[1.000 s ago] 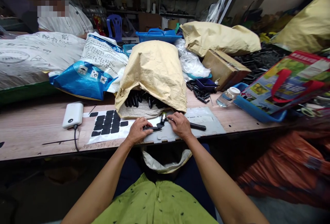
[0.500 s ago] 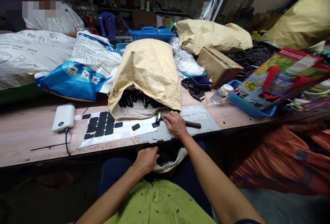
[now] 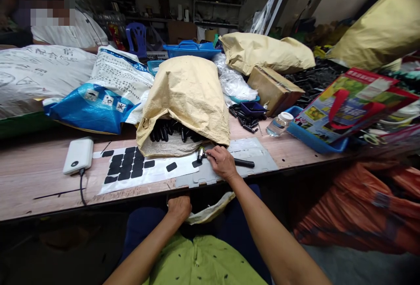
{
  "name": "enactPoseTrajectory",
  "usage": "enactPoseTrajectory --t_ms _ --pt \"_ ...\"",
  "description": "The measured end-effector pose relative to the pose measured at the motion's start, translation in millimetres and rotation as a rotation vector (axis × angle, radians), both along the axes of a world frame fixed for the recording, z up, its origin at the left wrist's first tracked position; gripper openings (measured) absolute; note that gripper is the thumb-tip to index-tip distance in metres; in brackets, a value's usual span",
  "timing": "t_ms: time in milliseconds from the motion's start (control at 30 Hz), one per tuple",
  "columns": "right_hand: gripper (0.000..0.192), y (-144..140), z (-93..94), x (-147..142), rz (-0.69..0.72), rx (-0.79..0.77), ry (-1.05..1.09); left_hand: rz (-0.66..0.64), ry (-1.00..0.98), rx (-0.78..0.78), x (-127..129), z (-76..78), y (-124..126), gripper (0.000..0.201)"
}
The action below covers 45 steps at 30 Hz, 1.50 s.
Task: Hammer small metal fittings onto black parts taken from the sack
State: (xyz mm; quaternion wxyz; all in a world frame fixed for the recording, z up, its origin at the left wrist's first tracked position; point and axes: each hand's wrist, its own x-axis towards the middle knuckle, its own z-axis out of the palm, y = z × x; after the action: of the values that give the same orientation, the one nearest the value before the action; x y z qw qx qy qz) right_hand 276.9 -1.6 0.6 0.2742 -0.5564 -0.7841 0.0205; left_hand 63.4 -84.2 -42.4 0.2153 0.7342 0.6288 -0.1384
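A white power bank with its cable is seen at the left of the wooden table, and just to its right a white sheet bearing black pads is laid flat. Below the table edge, the left hand is lowered to the lap, at the mouth of a pale bag; whether its fingers are closed on anything cannot be told, since they are hidden under the edge. Behind the sheet, a tan sack is tipped open toward the person, with black parts showing in its mouth. On the grey plate in front of the sack, the right hand is closed around a small hammer. The hammer's long axis is laid nearly across the table: its metal head is pointed left, toward the pads, and its black handle is extended right, past the hand. The hammer is thus gripped by the right hand alone, the left being well apart and lower. Further right, a clear bottle and a blue tray are found.
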Motion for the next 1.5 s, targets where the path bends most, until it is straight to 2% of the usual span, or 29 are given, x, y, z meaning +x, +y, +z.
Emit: enactPoseTrajectory --t_ms 100,167,267,367,467,533,600,700,767,867,967,1067,1167,1300,1400,1500 --pt "0.021 -0.6 1.3 -0.6 -0.003 -0.001 0.002 -0.080 -0.036 -0.016 -0.1 5.6 -7.5 0.036" --pt "0.020 -1.1 2.3 -1.2 -0.004 0.004 0.004 -0.156 -0.092 -0.032 1.4 13.5 -15.2 0.034" --pt "0.020 -1.4 3.2 -1.9 -0.005 0.008 0.005 -0.252 -0.188 -0.028 3.3 31.5 -24.9 0.031" --pt "0.021 -1.4 3.3 -2.1 -0.005 0.007 0.002 -0.255 -0.367 -0.046 1.6 56.2 -17.5 0.026" --pt "0.021 -1.6 3.4 -2.3 -0.006 0.004 0.000 -0.115 -0.602 0.040 -5.2 82.3 20.3 0.032" --pt "0.021 -1.6 3.6 -2.2 -0.008 -0.001 0.005 0.088 -0.684 0.179 -11.1 95.6 59.7 0.034" --pt "0.021 -1.4 3.7 -1.9 -0.007 -0.001 0.010 0.264 -0.651 0.353 -16.0 103.4 102.3 0.030" --pt "0.021 -0.6 3.6 -1.0 0.001 0.005 0.006 0.416 -0.493 0.488 -16.5 105.0 156.0 0.030" --pt "0.021 0.0 3.4 -0.3 0.002 0.004 0.000 0.477 -0.401 0.454 -12.1 101.5 179.1 0.034" --pt "0.020 0.4 3.2 0.0 0.002 -0.001 -0.005 0.533 -0.307 0.362 -4.8 95.1 194.9 0.039" --pt "0.020 0.1 3.3 -0.1 0.000 -0.001 -0.004 0.537 -0.284 0.319 -7.2 93.7 193.1 0.033" --pt "0.020 -0.3 3.4 -0.3 0.002 0.004 0.002 0.484 -0.308 0.396 -22.8 96.4 175.4 0.026" --pt "0.020 -0.4 3.6 -0.6 0.001 0.008 0.010 0.340 -0.463 0.517 -44.6 94.2 144.7 0.023" --pt "0.020 -0.6 4.6 -1.8 -0.006 0.010 0.015 0.118 -0.685 0.470 -66.7 77.5 104.3 0.021" --pt "0.020 -0.5 5.2 -2.8 -0.008 0.012 0.015 -0.019 -0.714 0.431 -72.6 65.3 89.2 0.019" --pt "0.019 -0.5 5.1 -3.1 -0.010 0.010 0.015 -0.094 -0.709 0.443 -72.2 59.7 87.0 0.017"
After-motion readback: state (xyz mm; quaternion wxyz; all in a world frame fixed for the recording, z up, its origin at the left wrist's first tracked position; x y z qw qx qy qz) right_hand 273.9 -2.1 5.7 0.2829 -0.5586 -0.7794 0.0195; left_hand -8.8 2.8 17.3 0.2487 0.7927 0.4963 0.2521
